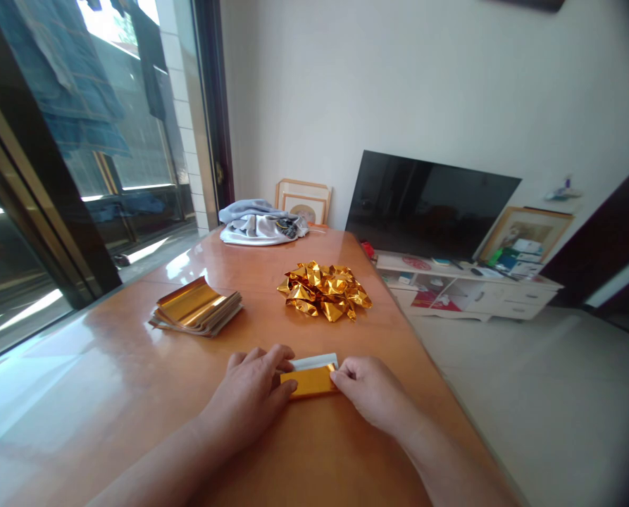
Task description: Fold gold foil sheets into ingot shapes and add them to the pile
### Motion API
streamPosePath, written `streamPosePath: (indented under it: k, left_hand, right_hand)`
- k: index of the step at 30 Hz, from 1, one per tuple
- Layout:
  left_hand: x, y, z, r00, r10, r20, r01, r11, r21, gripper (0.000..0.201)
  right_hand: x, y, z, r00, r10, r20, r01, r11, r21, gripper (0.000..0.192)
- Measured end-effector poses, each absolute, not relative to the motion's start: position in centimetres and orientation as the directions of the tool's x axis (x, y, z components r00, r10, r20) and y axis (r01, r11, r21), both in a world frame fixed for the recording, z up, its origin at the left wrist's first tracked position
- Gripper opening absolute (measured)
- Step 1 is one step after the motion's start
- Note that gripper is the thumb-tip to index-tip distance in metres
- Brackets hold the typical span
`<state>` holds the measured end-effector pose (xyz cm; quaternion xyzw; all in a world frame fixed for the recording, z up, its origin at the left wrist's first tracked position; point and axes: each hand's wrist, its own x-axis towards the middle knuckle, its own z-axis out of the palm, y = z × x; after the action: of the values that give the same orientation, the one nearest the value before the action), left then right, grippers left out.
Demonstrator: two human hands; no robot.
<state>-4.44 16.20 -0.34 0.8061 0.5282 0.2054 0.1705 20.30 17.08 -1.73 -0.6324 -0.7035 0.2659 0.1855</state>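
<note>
Gold foil sheet (310, 381) between both hands, flat on table (134, 366); left hand (253, 401) pressing it loosely open, right hand (370, 391) apparently pinching its edge.

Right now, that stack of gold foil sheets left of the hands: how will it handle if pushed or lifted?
The stack of gold foil sheets looks thin and glossy, so sheets would probably slide over each other when pushed. Its edges already fan unevenly, so lifting it one-handed would likely let it flop and spill. It is probably light, and the polished table gives little grip.
</note>
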Motion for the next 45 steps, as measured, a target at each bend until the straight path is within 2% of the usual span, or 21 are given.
streamPosePath:
  k: [7,14,19,32,40,45]
  left_hand:
    - [-4.2,16.1,-0.4,0.395,0.902,0.171,0.794,-0.43,0.43,0.032]
    - [-3.7,16.0,0.5,0.438,0.883,0.17,0.809,-0.47,0.355,0.023]
    - [-3.6,15.7,1.2,0.485,0.861,0.155,0.807,-0.509,0.299,0.031]
    - [-3.1,15.1,1.9,0.536,0.828,0.163,0.801,-0.56,0.213,0.034]
    - [-2.6,14.7,2.0,0.565,0.816,0.124,0.81,-0.577,0.108,0.028]
    - [-2.0,13.7,2.0,0.555,0.83,0.062,0.824,-0.558,0.095,0.03]
  right_hand:
    - [19.9,17.0,-1.4,-0.095,0.994,-0.054,0.841,0.051,-0.539,0.029]
    - [19.7,16.8,-1.3,-0.079,0.996,-0.03,0.86,0.053,-0.508,0.028]
    - [19.7,17.0,-1.5,-0.071,0.997,-0.032,0.865,0.046,-0.499,0.027]
    - [19.4,16.8,-1.3,-0.047,0.999,-0.025,0.882,0.029,-0.47,0.024]
    - [19.3,16.7,-1.1,-0.037,0.999,-0.014,0.897,0.027,-0.442,0.021]
    - [19.3,16.6,-1.3,-0.04,0.999,-0.004,0.894,0.034,-0.446,0.02]
